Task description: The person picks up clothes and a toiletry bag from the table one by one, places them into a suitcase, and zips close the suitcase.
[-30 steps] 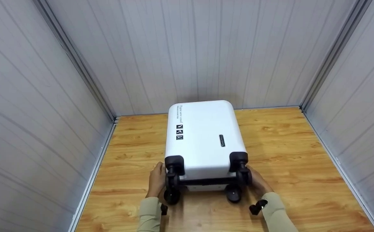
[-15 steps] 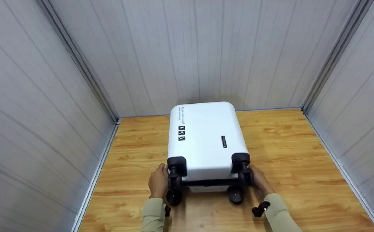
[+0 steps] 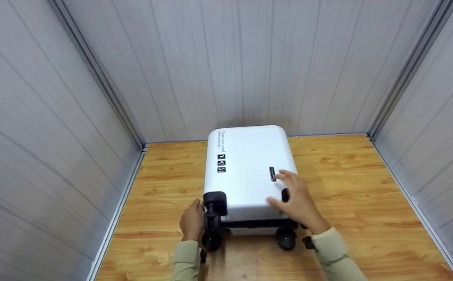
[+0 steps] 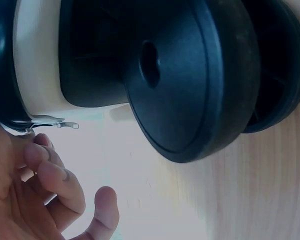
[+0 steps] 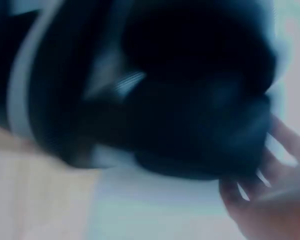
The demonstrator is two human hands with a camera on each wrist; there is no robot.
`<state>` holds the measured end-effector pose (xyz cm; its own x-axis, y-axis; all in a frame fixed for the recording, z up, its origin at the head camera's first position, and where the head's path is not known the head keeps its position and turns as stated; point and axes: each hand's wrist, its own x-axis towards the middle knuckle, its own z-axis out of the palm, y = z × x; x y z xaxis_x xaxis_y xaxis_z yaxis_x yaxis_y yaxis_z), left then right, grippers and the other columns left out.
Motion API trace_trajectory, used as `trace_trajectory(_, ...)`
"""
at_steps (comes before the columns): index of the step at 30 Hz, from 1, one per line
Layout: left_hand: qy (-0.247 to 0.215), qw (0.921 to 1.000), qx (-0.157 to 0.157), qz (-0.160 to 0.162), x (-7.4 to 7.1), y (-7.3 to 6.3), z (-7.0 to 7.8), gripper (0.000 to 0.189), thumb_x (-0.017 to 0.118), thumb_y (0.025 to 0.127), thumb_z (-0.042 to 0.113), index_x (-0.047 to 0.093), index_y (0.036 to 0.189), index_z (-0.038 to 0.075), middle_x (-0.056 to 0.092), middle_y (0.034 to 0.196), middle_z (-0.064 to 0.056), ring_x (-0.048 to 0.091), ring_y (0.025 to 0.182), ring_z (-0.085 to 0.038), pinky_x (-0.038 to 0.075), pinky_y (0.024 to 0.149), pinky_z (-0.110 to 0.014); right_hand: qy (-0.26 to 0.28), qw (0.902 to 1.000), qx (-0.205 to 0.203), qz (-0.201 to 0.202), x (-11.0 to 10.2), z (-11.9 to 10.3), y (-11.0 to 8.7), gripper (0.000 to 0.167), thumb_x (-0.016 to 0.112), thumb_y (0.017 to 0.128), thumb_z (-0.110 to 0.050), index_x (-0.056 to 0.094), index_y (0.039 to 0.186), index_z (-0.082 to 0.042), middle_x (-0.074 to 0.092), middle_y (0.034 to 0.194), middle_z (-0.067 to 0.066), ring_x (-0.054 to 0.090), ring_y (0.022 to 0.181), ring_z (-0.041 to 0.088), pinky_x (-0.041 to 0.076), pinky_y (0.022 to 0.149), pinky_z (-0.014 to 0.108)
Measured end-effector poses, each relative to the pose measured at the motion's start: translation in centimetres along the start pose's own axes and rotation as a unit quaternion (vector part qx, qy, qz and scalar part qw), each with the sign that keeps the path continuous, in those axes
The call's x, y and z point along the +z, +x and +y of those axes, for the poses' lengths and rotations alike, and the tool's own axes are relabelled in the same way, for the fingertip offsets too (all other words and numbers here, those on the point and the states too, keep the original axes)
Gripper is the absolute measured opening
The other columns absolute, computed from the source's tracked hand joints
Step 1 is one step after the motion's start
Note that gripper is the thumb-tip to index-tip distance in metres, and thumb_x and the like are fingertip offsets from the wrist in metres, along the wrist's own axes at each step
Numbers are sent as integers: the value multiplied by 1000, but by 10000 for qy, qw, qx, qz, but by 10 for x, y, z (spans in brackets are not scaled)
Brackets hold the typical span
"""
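Observation:
A white hard-shell suitcase (image 3: 249,164) lies flat, its black wheels towards me. At its left side is my left hand (image 3: 191,220), beside the near left wheel (image 3: 211,220). In the left wrist view, its thumb and curled fingers (image 4: 57,180) meet at the zipper's edge, apparently pinching a zipper pull, while another metal pull (image 4: 69,125) hangs free beside them. My right hand (image 3: 298,201) is over the suitcase's near right corner, fingers spread, partly hiding the wheel mount there. The right wrist view is blurred; that hand's fingers appear beside a dark wheel (image 5: 200,125).
Below the suitcase is a wood-look floor (image 3: 171,183). Pale panel walls (image 3: 242,66) enclose it at the back, left and right. The far end of the suitcase lies close to the back wall. A small black label (image 3: 272,174) marks its upper face.
My right hand has left the suitcase's right side and risen over its near right corner, fingers spreading. My left hand stays at the left side. The suitcase has barely shifted in view.

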<state>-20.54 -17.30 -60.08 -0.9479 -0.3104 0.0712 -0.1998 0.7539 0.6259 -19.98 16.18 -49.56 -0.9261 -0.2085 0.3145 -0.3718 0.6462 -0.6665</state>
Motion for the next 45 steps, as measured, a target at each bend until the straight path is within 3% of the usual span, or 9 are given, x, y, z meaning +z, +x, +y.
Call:
trace_trajectory(2,-10,10000,-21,-19,0,0,0,29,51,108,29,55,82,16,51,66,-1,43,56,-20,31,52,-33,-867,9944,-431,-417,11,-15,2,84,82,81,-52,55,146,-8,44,158,19,38,145,45,26,119,66)
trace_trajectory(5,-69,10000,-14,1,2,0,0,28,51,108,28,55,83,16,51,66,0,43,56,-19,30,52,-33,-1913,9762,-723,-725,29,-25,5,97,78,78,-66,47,154,-14,38,162,18,34,148,47,23,121,65)
trace_trajectory(9,-228,9996,107,133,5,-2,-1,28,51,108,27,54,83,16,48,66,0,41,56,-19,29,52,-33,-2547,9633,-786,-316,45,-24,7,102,71,74,-78,45,156,-21,39,162,15,35,147,47,26,119,65)
trace_trajectory(16,-283,9963,545,598,11,-7,-3,27,53,107,25,54,81,16,48,64,-1,37,54,-19,29,51,-33,-2685,9569,-983,515,56,-17,3,103,60,72,-89,53,151,-22,48,157,14,40,143,51,33,115,65)
trace_trajectory(24,-332,9884,966,1126,13,-18,-5,30,57,105,19,47,77,13,37,59,-2,32,51,-19,24,49,-33,-2789,9549,-830,596,60,-17,4,106,57,72,-91,50,153,-23,46,160,11,36,147,51,31,117,64)
trace_trajectory(36,-307,9845,950,1440,15,-38,-12,28,61,103,18,51,77,15,49,58,-6,44,49,-23,32,47,-36,-2746,9572,-762,512,63,-15,3,107,57,71,-92,49,154,-24,45,161,10,35,148,49,31,118,63)
trace_trajectory(45,-318,9842,928,1472,15,-51,-10,31,60,103,21,49,75,15,44,56,-3,39,48,-19,29,47,-34,-2691,9560,-917,724,65,-12,1,105,59,71,-90,53,151,-22,49,158,12,39,146,51,33,115,64)
